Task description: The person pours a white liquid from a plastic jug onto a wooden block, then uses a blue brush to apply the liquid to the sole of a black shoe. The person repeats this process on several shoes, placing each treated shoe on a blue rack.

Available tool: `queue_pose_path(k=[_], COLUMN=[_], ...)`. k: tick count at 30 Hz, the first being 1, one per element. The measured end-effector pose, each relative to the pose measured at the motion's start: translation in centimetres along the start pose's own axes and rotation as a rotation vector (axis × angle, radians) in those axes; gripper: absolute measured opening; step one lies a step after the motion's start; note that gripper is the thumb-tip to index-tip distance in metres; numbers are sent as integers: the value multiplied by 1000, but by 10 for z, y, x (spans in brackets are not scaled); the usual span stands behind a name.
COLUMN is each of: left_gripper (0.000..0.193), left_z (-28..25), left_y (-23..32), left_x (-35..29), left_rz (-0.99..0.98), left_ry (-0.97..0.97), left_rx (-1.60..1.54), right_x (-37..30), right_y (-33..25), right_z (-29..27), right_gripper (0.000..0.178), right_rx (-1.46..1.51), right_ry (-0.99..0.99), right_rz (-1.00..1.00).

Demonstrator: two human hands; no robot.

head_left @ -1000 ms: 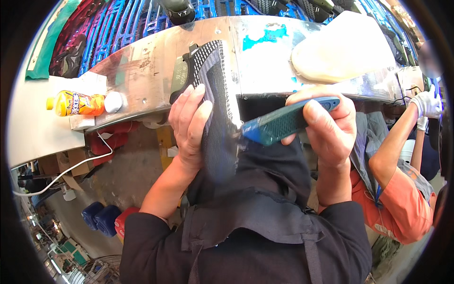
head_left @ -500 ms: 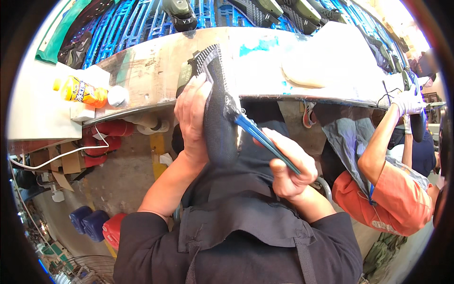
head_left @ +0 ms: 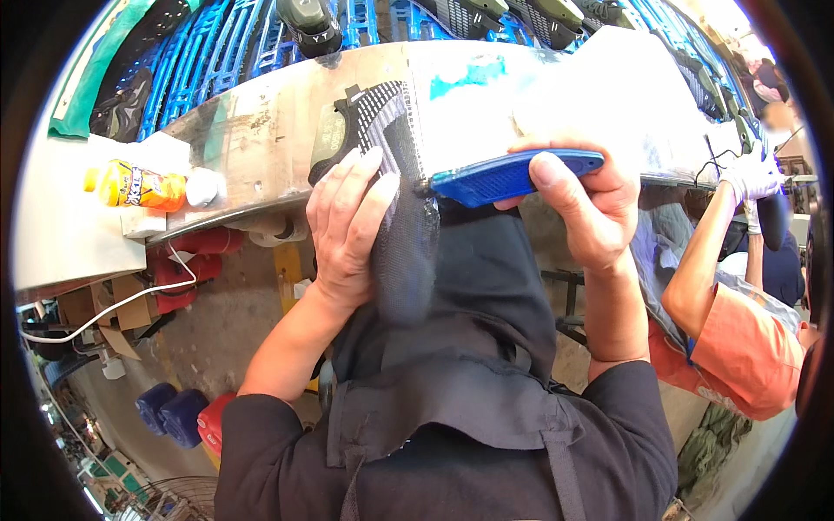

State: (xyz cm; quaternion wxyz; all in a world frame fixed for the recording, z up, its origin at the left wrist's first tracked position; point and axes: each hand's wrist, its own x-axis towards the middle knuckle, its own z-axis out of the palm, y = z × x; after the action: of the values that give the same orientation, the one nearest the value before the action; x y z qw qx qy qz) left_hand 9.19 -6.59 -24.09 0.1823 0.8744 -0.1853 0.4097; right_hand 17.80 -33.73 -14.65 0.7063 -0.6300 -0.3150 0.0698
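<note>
Above the near edge of the bench, my left hand (head_left: 347, 221) is closed around a dark grey knit shoe upper (head_left: 404, 252) with a patterned light-and-dark collar. The shoe is tilted on its side, its toe end toward me. My right hand (head_left: 595, 204) grips a flat blue brush (head_left: 512, 176) by its wide handle, thumb on the near face and fingers behind. The brush's dark tip touches the shoe's right edge, where a shiny wet-looking band shows. Just left of my left hand, an olive-and-black shoe part (head_left: 332, 139) shows against the bench; I cannot tell whether it belongs to the same shoe.
On the left bench end lies an orange drink bottle (head_left: 143, 185) with a white cap. A white sheet (head_left: 599, 104) covers the bench's right part. Behind runs a blue rack (head_left: 248, 39) bearing several shoes. At right a co-worker's white-gloved hand (head_left: 752, 176) holds another shoe.
My right hand has moved up and right, turning the brush from slanted to nearly level with its broad face showing. My left hand and the shoe have shifted slightly left.
</note>
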Motion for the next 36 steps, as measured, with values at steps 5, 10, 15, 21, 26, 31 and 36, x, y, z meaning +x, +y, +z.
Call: queue_pose_path(k=[5, 10, 15, 21, 26, 31, 36], left_gripper=[58, 53, 57, 65, 74, 80, 87], left_z=[6, 2, 1, -5, -3, -3, -1], left_y=[6, 15, 16, 25, 29, 32, 33], left_x=[4, 11, 15, 34, 47, 61, 74], left_rz=[-58, -129, -147, -187, -220, -262, -281], left_ry=[78, 84, 56, 48, 37, -6, -62], left_rx=[-70, -88, -77, -88, -47, -34, 28], right_x=[-4, -6, -18, -28, -31, -36, -34], right_y=[-13, -30, -43, -55, -71, -86, -110], right_z=[0, -2, -1, 2, -1, 7, 23], right_gripper=[24, 21, 22, 22, 26, 26, 22], right_rx=[29, -66, -189, -143, -168, -291, -470], right_ry=[-16, -59, -33, 7, 16, 135, 262], right_rz=[-34, -51, -73, -144, -150, -183, -216])
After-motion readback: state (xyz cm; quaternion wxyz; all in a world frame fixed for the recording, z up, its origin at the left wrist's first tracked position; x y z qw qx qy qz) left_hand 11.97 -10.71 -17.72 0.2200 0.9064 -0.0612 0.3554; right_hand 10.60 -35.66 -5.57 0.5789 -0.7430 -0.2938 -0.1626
